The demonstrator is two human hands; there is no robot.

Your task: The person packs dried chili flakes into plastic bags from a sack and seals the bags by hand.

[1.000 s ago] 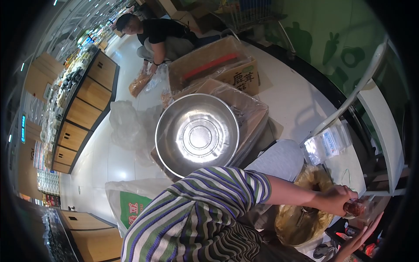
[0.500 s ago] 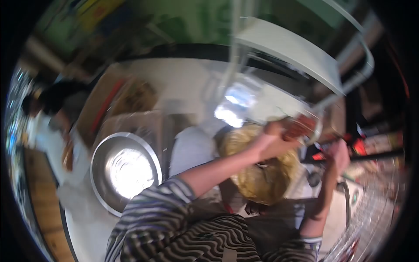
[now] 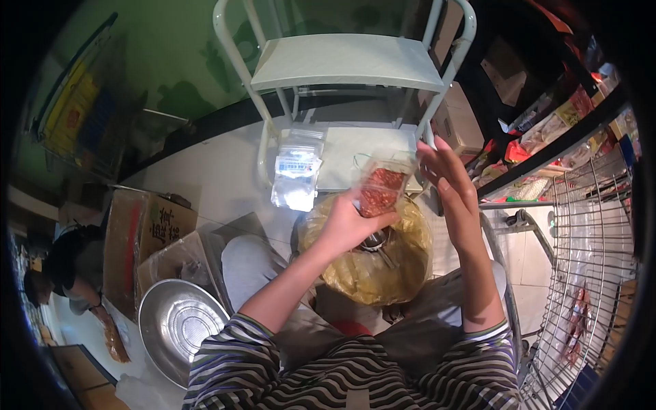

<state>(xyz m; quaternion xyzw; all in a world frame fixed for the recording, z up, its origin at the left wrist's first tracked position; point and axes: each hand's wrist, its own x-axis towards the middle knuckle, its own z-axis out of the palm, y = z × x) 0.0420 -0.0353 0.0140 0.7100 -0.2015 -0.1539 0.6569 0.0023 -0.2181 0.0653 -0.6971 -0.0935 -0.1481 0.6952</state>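
My left hand [image 3: 350, 227] grips a small clear plastic bag [image 3: 383, 193] partly filled with red, grainy food I cannot name, its upper part blurred. Just right of the bag, my right hand [image 3: 452, 188] is raised with fingers stretched out and nothing in it. Under both hands, between my knees, stands a tub lined with a yellow plastic bag [image 3: 379, 280]. A shiny metal utensil [image 3: 374, 240] sits inside, partly hidden by my left hand. Flat silvery packaging bags [image 3: 295, 181] lie overlapped on the left of the white rack's lower shelf [image 3: 335, 157].
A metal basin [image 3: 181, 324] stands at my left beside cardboard boxes [image 3: 154, 246]. A wire cart [image 3: 591, 253] is on my right, with packaged goods [image 3: 567, 130] beyond. At far left, another person [image 3: 75, 273] holds a brown packet [image 3: 113, 335].
My head view has turned right, so the rack now stands straight ahead. My right hand has come up beside the bag in my left hand.
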